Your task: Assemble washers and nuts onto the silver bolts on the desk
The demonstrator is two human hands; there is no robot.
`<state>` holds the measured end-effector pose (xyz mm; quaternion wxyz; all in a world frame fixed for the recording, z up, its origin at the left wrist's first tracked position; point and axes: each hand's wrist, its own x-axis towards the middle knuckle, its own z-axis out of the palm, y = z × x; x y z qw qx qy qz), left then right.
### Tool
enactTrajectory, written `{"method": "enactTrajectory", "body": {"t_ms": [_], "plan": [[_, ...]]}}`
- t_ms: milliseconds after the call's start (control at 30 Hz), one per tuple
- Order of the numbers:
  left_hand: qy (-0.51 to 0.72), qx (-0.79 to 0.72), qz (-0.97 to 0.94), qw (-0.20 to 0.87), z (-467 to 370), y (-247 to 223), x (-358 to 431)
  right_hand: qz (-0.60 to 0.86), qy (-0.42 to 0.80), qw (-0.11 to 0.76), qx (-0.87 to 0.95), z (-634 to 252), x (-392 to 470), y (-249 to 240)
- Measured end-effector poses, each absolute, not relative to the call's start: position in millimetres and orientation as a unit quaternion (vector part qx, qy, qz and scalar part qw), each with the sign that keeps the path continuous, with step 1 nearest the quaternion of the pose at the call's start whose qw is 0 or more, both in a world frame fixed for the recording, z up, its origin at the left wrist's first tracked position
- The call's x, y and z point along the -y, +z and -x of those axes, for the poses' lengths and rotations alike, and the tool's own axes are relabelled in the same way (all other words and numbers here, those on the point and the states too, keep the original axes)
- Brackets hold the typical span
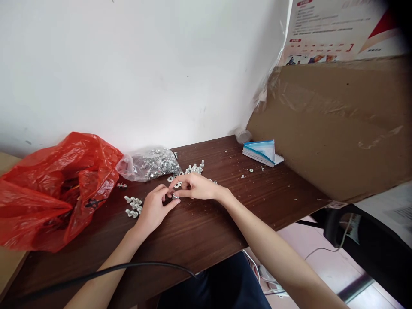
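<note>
My left hand (pixel 154 208) and my right hand (pixel 197 187) meet over the dark table. Between their fingertips is a small shiny metal fastener (pixel 175 196), partly covered, so its exact kind does not show. The left thumb and fingers are closed around it, and the right thumb and index finger pinch at it from the other side. Just beyond the right hand stand several bolts (pixel 195 168), heads down, with flat washers (pixel 170 179) beside them. A group of bolts (pixel 132 207) lies left of my left hand.
A clear bag of small metal parts (pixel 157 163) lies near the wall, beside a large red plastic bag (pixel 96 159). At the right are a blue-and-white packet (pixel 260 152) and a cardboard sheet (pixel 337 124). A black cable (pixel 144 263) crosses the near edge.
</note>
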<state>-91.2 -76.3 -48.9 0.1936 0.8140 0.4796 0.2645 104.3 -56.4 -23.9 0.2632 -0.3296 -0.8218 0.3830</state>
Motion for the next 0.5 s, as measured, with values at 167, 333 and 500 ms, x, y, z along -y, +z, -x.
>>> {"method": "enactTrajectory", "body": {"t_ms": [167, 333, 500], "plan": [[0.261, -0.483, -0.81, 0.208, 90.8, -47.8, 76.3, 0.363, 0.305, 0.237, 0.848, -103.3, 53.6, -29.3], [0.268, -0.479, -0.811, 0.2, 91.2, -47.8, 76.1, 0.415, 0.259, 0.25, 0.836, -102.4, 55.4, -27.8], [0.263, -0.477, -0.815, 0.197, 91.3, -47.7, 76.0, 0.371, 0.315, 0.255, 0.835, -104.3, 55.5, -26.9]]}}
